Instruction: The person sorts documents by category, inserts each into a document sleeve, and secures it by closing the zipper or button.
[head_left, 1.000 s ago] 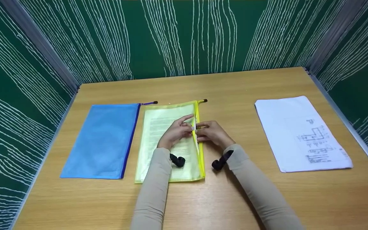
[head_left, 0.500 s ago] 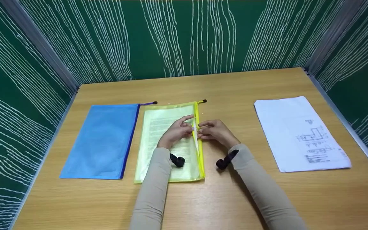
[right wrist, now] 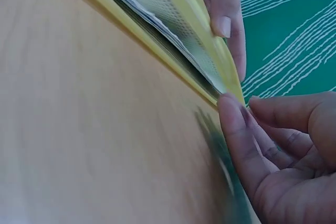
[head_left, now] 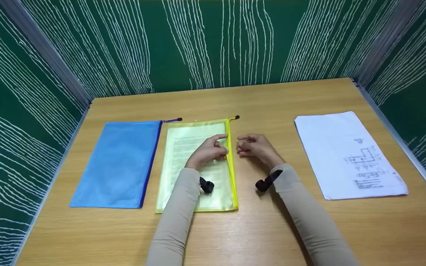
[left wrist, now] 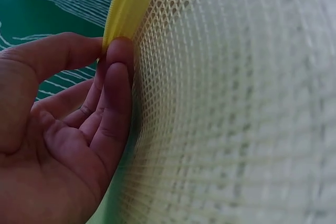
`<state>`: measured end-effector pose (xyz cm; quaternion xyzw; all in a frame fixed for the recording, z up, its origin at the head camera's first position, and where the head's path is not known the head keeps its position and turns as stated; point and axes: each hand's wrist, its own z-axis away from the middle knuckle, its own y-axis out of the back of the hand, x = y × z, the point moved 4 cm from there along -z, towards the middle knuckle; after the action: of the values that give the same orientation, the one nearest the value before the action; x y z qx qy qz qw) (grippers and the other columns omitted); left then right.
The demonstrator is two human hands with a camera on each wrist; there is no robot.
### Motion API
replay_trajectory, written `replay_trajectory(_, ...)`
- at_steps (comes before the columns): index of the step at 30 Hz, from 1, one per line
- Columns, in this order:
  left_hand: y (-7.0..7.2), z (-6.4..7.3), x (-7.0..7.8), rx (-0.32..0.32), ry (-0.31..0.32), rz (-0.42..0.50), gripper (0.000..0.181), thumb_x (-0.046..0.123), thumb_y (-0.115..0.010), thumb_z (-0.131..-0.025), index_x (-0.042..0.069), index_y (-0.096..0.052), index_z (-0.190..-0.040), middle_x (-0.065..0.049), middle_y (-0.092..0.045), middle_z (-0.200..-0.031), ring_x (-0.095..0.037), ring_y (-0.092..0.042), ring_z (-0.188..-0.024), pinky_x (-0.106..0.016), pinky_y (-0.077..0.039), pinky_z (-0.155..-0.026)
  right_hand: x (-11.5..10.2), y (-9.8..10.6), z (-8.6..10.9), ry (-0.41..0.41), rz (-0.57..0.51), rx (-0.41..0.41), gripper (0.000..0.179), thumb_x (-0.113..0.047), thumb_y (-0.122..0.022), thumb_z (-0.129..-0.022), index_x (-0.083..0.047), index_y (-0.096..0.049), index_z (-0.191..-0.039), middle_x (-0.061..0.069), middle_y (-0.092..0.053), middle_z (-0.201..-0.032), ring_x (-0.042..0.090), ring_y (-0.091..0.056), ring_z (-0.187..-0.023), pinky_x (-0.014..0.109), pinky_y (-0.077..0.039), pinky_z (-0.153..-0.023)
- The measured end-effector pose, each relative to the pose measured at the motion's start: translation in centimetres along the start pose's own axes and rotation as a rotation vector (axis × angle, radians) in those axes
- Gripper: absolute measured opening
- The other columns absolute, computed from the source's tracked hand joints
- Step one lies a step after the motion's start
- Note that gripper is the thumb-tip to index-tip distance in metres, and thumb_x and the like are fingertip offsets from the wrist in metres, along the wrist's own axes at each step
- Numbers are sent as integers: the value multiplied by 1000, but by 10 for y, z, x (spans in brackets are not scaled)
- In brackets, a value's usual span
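A yellow mesh zip pouch point(head_left: 183, 147) with printed sheets inside lies at the middle of the table. My left hand point(head_left: 207, 151) is over its right part and pinches the yellow zip edge point(left wrist: 119, 9) between thumb and fingertips. In the right wrist view the pouch's mouth gapes, and the edges of the papers point(right wrist: 152, 20) show within. My right hand point(head_left: 258, 148) is just to the right of the pouch in the head view, fingers loosely bent and holding nothing. Its fingertips overlap the pouch's edge in the right wrist view.
To the left lies a blue zip pouch point(head_left: 120, 162) with a dark blue zip edge. A stack of white paper point(head_left: 331, 147) with a printed drawing lies on the right. Green panels point(head_left: 250, 44) with white lines border the wooden table point(head_left: 264, 236).
My right hand has let go of the pouch's edge and moved off to the right. The left hand has shifted slightly right, and the gap along the zip edge looks narrower.
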<state>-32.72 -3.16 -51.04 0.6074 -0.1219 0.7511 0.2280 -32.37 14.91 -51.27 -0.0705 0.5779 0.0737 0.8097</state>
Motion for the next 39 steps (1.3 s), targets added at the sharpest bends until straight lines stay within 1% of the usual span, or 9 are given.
replay_trajectory(6,3,-3,6,50,-58,-79,60,1,-60,-87,5,-42,-144,-5,-58,-90,-14,-59,-80,-26,-51,-72,-5,13,-5,45,121,75,38,-10,-58,-94,1,-56,-130,17,-64,-117,14,-65,-90,24,-56,-76)
replay_trajectory(9,7,-3,11,90,-104,-168,55,4,-60,-89,5,-45,-142,-8,-61,-101,-19,-59,-95,-29,-52,-84,-7,20,-8,49,157,106,40,-12,-59,-94,0,-55,-132,18,-60,-124,16,-64,-98,24,-55,-82)
replay_trajectory(11,11,-4,14,106,-124,-233,53,7,-60,-91,7,-45,-142,-10,-61,-115,-23,-57,-112,-34,-49,-96,-10,23,-11,45,169,120,41,-13,-59,-94,0,-54,-133,18,-58,-127,19,-63,-104,27,-54,-87)
replay_trajectory(14,16,-5,17,108,-132,-335,55,13,-60,-92,10,-43,-145,-14,-52,-137,-29,-45,-132,-41,-41,-107,-14,26,-17,30,159,135,43,-15,-59,-95,-1,-52,-135,17,-56,-130,22,-59,-114,30,-51,-95)
replay_trajectory(18,21,-8,17,95,-104,-464,61,22,-59,-94,15,-35,-150,-9,-33,-155,-27,-21,-147,-44,-20,-119,-22,28,-25,33,169,138,45,-16,-56,-97,-2,-48,-139,15,-54,-133,25,-56,-119,33,-50,-98)
replay_trajectory(21,23,-12,16,80,-74,-587,62,32,-54,-97,18,-30,-152,-5,-23,-160,-25,-5,-150,-47,-2,-121,-26,29,-30,51,200,144,46,-16,-54,-97,-3,-47,-140,15,-53,-134,25,-57,-117,33,-51,-96)
replay_trajectory(24,26,-17,14,67,-52,-681,63,41,-47,-99,20,-25,-154,-5,-17,-161,-24,1,-151,-50,8,-119,-29,28,-35,73,253,146,46,-15,-52,-98,-3,-45,-142,15,-53,-134,25,-58,-113,33,-51,-93)
replay_trajectory(30,34,-23,8,62,14,-708,66,51,-40,-99,22,-19,-155,-1,-9,-163,-23,5,-150,-52,12,-118,-31,22,-42,95,404,128,46,-19,-48,-101,-6,-42,-145,13,-49,-141,26,-58,-110,36,-50,-95)
replay_trajectory(39,37,-31,10,-28,33,-791,72,49,-41,-98,21,-8,-156,-1,7,-163,-24,17,-149,-56,18,-114,-46,18,-57,199,682,76,45,-18,-47,-102,-5,-41,-145,14,-40,-150,31,-46,-132,45,-40,-108)
